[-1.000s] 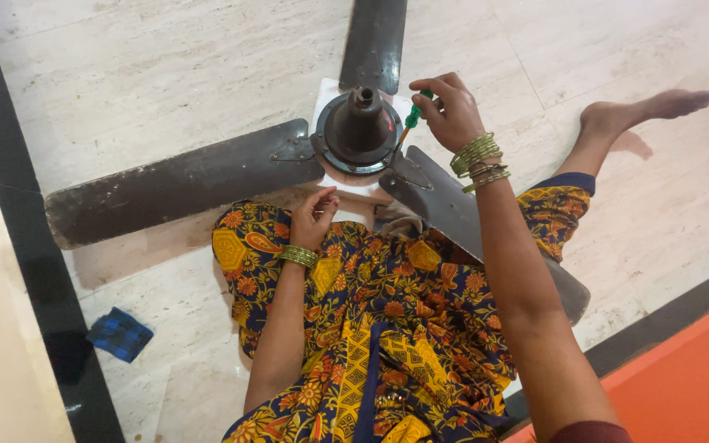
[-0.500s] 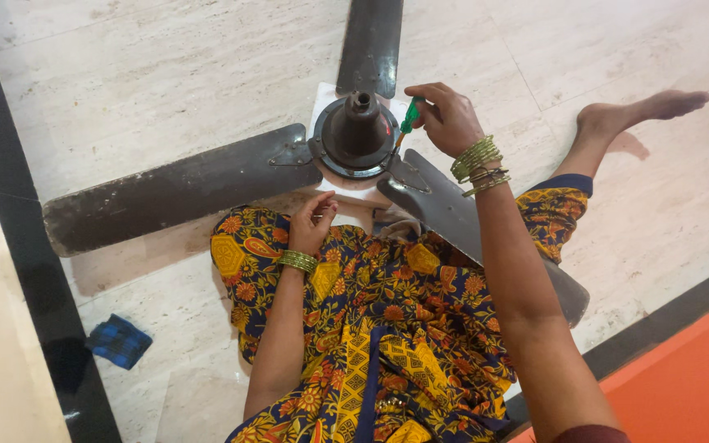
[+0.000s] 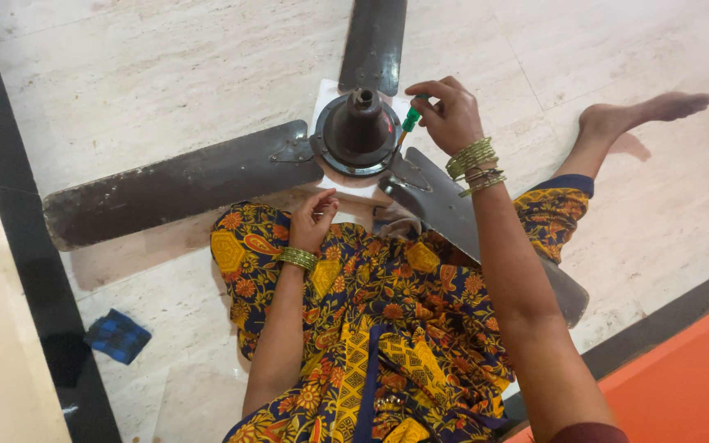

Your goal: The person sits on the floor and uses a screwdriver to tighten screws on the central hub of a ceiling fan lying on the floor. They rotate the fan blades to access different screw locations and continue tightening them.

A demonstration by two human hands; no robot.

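A dark brown ceiling fan lies on the pale stone floor, its round motor hub (image 3: 359, 131) resting on a white sheet. My right hand (image 3: 450, 115) holds a green-handled screwdriver (image 3: 409, 123), its tip down at the hub's right edge where a blade bracket joins. My left hand (image 3: 314, 220) rests on my patterned lap just below the hub, fingers loosely curled and apart, holding nothing that I can see. The left blade (image 3: 174, 184), the far blade (image 3: 375, 41) and the right blade (image 3: 469, 221) spread out from the hub.
My bare foot (image 3: 646, 111) stretches out on the floor at the right. A blue checked cloth (image 3: 116, 335) lies at the lower left beside a black floor border (image 3: 26, 246). An orange surface (image 3: 683, 369) fills the lower right corner.
My right hand has shifted a little lower with the screwdriver, toward the hub's right edge. My left hand stays on my lap.
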